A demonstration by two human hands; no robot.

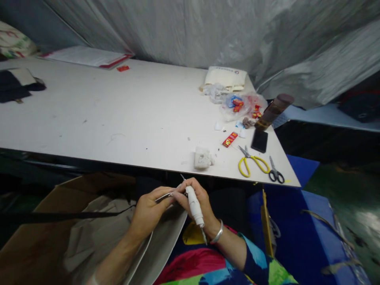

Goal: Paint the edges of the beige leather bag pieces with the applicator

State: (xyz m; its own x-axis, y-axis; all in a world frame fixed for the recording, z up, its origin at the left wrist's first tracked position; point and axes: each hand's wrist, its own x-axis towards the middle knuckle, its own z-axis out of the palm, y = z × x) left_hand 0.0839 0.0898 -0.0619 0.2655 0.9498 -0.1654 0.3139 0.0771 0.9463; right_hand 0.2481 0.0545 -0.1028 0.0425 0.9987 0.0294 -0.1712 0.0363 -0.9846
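The main risk, as I judge it, is the sharp point. The white-wrapped tool (194,206) has a thin metal tip poking out above the knuckles toward 12 o'clock and a second thin end trailing toward 5 o'clock past the wrist. The fingertips of both hands meet in a very tight spot, so a slip of the tool could jab the left thumb or forefinger. The work is done in the lap, below the tabletop (118,114) edge and in poor light (the small parts are hard to make out even here), which makes a misplaced poke more likely. The thin metal piece (164,195) could also spring out of the pinch and drop into the folds of the grey sheet (166,241) or the cardboard box (26,245) at 9 o'clock.

The right hand (200,198) is closed around the tool, fingers curled over the upper part of the handle, wrist bent inward, with a silver bangle (218,234) on it. The left hand (148,211) comes in from 7 o'clock, thumb and forefinger narrowed to a pinch on the metal piece, just touching the right fingertips. The grey sheet lies under both forearms.

On the tabletop at 2 o'clock, well apart from the hands, lie yellow scissors (251,163), small grey scissors (276,174) and a dark phone (259,140).
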